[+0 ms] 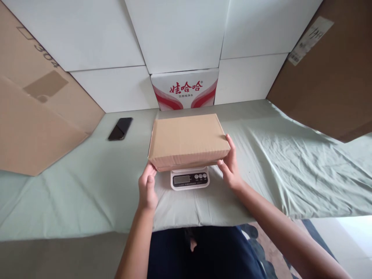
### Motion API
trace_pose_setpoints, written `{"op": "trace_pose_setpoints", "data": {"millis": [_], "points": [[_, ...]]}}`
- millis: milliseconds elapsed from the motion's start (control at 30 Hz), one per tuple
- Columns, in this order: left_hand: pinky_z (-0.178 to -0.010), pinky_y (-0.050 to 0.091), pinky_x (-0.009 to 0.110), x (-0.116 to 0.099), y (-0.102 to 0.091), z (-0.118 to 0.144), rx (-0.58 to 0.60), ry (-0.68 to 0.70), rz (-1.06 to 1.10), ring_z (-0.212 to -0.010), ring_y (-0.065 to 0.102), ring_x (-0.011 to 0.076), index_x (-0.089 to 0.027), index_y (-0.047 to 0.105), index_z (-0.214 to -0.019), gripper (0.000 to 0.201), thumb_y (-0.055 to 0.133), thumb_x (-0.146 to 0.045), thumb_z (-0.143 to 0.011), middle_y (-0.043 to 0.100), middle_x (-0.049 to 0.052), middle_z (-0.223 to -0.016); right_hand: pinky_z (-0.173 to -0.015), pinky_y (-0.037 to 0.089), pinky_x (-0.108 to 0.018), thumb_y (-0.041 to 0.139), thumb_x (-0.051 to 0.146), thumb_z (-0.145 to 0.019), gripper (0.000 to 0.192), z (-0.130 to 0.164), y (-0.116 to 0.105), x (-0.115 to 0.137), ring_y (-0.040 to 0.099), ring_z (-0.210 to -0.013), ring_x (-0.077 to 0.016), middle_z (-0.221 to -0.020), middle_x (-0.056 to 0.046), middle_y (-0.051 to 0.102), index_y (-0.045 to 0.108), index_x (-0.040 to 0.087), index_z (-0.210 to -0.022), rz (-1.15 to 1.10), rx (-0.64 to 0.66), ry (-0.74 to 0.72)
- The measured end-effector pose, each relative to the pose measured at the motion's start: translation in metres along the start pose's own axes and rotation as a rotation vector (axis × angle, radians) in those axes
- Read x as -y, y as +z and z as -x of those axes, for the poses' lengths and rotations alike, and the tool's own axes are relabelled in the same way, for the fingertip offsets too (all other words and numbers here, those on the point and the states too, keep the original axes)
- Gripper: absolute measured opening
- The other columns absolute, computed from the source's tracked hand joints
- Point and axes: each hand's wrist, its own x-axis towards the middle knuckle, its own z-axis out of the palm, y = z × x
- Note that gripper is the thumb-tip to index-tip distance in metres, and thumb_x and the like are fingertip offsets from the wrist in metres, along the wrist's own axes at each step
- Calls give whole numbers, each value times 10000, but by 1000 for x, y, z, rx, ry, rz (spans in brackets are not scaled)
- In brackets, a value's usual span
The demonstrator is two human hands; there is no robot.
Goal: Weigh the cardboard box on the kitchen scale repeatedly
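over green cloth (87, 201), both hands, left (147, 190) and right (231, 164), clasp a cardboard box (187, 139) on a scale (190, 179).

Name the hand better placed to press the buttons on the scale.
Right, probably. The buttons sit on the scale's right half, close under the right hand. The left hand is beside the display end; both hold the cardboard box.
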Motion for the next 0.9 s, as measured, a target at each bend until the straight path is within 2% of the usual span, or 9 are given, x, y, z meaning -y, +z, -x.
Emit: {"op": "trace_pose_setpoints", "data": {"millis": [133,267,367,500,733,900], "points": [[-1178,483,516,-1,2,-1,-17,13,-4,-1426,596,397,-159,677,-1436,822,544,-771,-905,694,209,-1437,-1277,371,-682,521,683,-969,821,-1,-1,3,368,-1579,-396,-1713,-36,326,162,468,-1675,17,-12,10],[-1266,385,476,-3,2,-3,-94,96,55,-1558,451,354,-241,591,-1543,782,513,-733,-940,531,145,-1644,-1257,371,-731,454,724,-964,777,-6,-8,8,338,-1611,-423,-1725,-19,290,158,530,-1656,34,-165,-5],[-1286,358,452,-5,2,-5,-86,125,89,-1598,386,331,-280,569,-1562,748,501,-715,-957,465,98,-1697,-1235,384,-750,374,738,-974,760,-10,-12,10,324,-1622,-425,-1731,-15,275,111,536,-1657,74,-233,-8],[-1287,359,453,-6,2,-5,-79,128,80,-1593,393,334,-280,567,-1563,740,498,-708,-964,479,94,-1688,-1240,385,-741,368,741,-975,759,-11,-11,9,356,-1608,-417,-1724,-26,319,122,523,-1659,65,-198,16],[-1273,379,463,-6,2,-5,-84,120,84,-1580,414,346,-258,573,-1559,760,499,-720,-960,480,116,-1684,-1269,364,-715,461,772,-941,791,-12,-8,11,385,-1592,-406,-1687,-37,417,223,501,-1644,-45,-195,73],[-1257,397,511,-3,3,-1,-74,82,51,-1543,468,377,-236,613,-1524,792,507,-756,-936,559,156,-1618,-1260,394,-691,446,743,-976,751,-10,-8,16,404,-1587,-394,-1689,-37,448,266,471,-1653,-41,-89,83]]}}
